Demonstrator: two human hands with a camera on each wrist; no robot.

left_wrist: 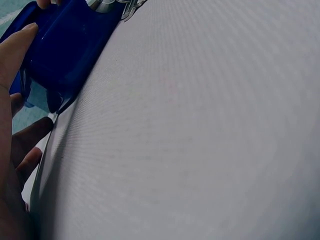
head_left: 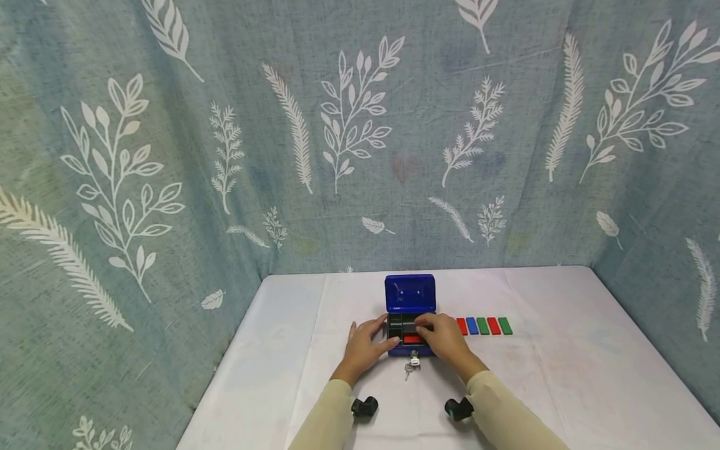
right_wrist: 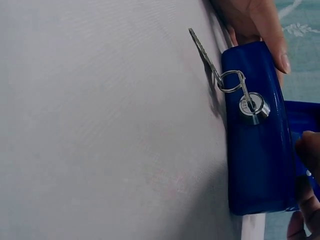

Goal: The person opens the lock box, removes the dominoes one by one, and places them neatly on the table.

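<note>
A blue metal cash box (head_left: pixel 411 351) stands with its lid (head_left: pixel 410 294) raised at the back. Inside is a black compartment tray (head_left: pixel 395 322), with a red block (head_left: pixel 412 339) lying in its front part. My left hand (head_left: pixel 365 345) grips the left end of the box, thumb over the front corner and fingers along the side. The right hand (head_left: pixel 446 337) reaches over the right side, its bent thumb and fingertips down at the tray; I cannot tell whether they pinch anything. A key (right_wrist: pixel 251 102) sits in the front lock (right_wrist: pixel 256 114), a second key (right_wrist: pixel 202 52) hanging from its ring.
To the right of the box, several flat blocks lie in a row, among them a blue block (head_left: pixel 472 325) and a green block (head_left: pixel 506 325). A white cloth covers the table (head_left: pixel 562 375). Leaf-patterned curtains (head_left: pixel 349 206) hang behind and at both sides.
</note>
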